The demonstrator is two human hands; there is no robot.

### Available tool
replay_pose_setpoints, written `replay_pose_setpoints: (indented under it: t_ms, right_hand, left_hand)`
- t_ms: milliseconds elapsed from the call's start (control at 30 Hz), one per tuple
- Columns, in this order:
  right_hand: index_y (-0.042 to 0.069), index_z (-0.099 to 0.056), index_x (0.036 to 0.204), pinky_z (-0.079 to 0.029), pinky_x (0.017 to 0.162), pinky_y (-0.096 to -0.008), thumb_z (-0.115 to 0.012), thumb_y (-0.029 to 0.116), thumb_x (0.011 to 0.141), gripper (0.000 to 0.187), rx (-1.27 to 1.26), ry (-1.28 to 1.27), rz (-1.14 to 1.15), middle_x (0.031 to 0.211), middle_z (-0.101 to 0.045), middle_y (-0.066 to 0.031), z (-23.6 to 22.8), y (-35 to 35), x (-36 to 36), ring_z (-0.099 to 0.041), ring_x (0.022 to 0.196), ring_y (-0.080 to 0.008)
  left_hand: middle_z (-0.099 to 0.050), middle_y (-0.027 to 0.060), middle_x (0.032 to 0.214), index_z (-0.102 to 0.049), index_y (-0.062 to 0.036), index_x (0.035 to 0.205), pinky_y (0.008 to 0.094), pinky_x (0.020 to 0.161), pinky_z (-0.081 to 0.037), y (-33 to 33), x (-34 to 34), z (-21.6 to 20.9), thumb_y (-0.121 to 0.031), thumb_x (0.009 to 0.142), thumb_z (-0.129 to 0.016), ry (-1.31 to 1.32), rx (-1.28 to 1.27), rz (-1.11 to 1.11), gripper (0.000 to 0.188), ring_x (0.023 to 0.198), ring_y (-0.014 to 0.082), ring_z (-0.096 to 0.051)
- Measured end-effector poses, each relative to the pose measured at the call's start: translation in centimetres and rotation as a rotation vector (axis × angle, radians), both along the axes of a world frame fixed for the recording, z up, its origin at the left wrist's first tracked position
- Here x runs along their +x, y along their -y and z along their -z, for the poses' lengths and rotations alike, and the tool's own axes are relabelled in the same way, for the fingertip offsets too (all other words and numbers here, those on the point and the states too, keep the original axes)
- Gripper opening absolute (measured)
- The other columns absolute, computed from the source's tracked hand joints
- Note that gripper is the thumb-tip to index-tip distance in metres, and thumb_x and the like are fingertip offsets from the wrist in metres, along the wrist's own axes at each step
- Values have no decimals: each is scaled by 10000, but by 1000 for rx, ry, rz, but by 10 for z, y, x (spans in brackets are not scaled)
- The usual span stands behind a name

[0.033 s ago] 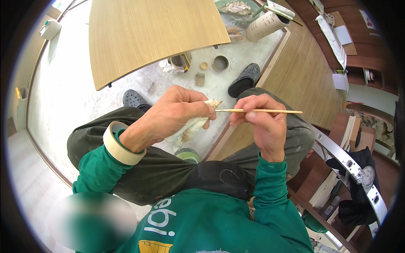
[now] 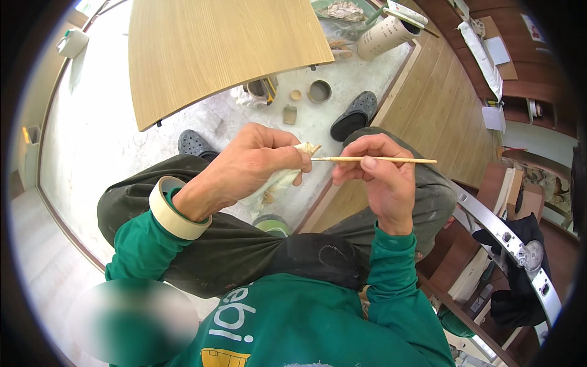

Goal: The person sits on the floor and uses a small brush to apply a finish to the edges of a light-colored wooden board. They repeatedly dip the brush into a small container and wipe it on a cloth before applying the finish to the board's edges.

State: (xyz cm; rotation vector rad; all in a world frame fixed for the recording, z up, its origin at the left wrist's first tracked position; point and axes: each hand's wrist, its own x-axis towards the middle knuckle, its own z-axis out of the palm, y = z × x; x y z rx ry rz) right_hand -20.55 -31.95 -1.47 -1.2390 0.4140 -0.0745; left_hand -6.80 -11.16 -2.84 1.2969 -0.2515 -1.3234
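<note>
Over my lap, my left hand (image 2: pixel 257 160) is closed on a crumpled, stained white cloth (image 2: pixel 278 185). Its thumb and fingers pinch the cloth round the tip of a thin paintbrush (image 2: pixel 391 160), so the bristles are hidden. My right hand (image 2: pixel 382 174) grips the slim wooden handle between thumb and fingers. The brush lies nearly level, its metal ferrule showing between my two hands and the handle's end pointing right. A roll of pale tape (image 2: pixel 178 208) sits round my left wrist like a bracelet.
A wood-grain board (image 2: pixel 226 49) stands ahead, close beyond my feet. Beneath its near edge are a dark round tin (image 2: pixel 319 92), a small block (image 2: pixel 290 115) and a yellow-handled tool (image 2: pixel 269 90). A printed cylindrical container (image 2: pixel 386 38) is far right; a metal ladder rail (image 2: pixel 507 238) runs at right.
The brush has shifted very slightly left, toward the cloth, and my right fingers have moved a little on its handle. My left hand stays almost in place.
</note>
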Motion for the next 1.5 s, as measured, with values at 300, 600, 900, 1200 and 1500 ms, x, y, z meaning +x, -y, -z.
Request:
replay_pose_setpoints:
  t_ms: [300, 600, 900, 1200, 1500]
  right_hand:
    - [-87, -715, 1000, -651, 718, -412, -623, 3, 885, 173, 41, 67, -7, 859, -746, -191, 7, 10, 4, -760, 739, -282]
    - [-88, -709, 992, -656, 712, -417, -609, -12, 860, 183, 69, 116, -39, 885, -734, -189, 11, 17, 6, -755, 739, -286]
    - [-93, -704, 1022, -649, 712, -411, -619, 4, 866, 202, 118, -12, -103, 922, -737, -197, 16, 14, 6, -756, 800, -285]
    - [-49, -692, 1134, -606, 776, -373, -574, 160, 959, 297, -5, -327, 213, 959, -746, -145, 141, 50, 45, -741, 864, -257]
    - [40, -723, 1133, -500, 943, -369, -630, 224, 934, 287, -76, -572, 309, 1022, -752, -75, 358, 37, 72, -707, 1030, -188]
  left_hand:
    - [-684, 58, 734, -740, 14, 846, 249, 610, -422, -2, 5, 5, -209, 923, -648, -67, -30, -64, 253, 666, 101, -570]
    - [-693, 76, 716, -734, 16, 889, 237, 563, -463, 0, 6, 2, -235, 956, -644, -164, 38, -120, 275, 595, 95, -603]
    - [-692, 74, 754, -746, 35, 849, 245, 761, -441, 1, 4, 0, -196, 905, -665, -114, 24, -34, 251, 759, 118, -602]
    - [-658, 10, 678, -758, 13, 857, 270, 544, -442, 5, -10, -11, -247, 1009, -708, -38, 83, 162, 306, 634, 46, -559]
    - [-567, 227, 628, -640, 32, 738, 472, 550, -449, 10, -23, -14, -433, 989, -685, 301, -108, 221, 530, 594, 441, -542]
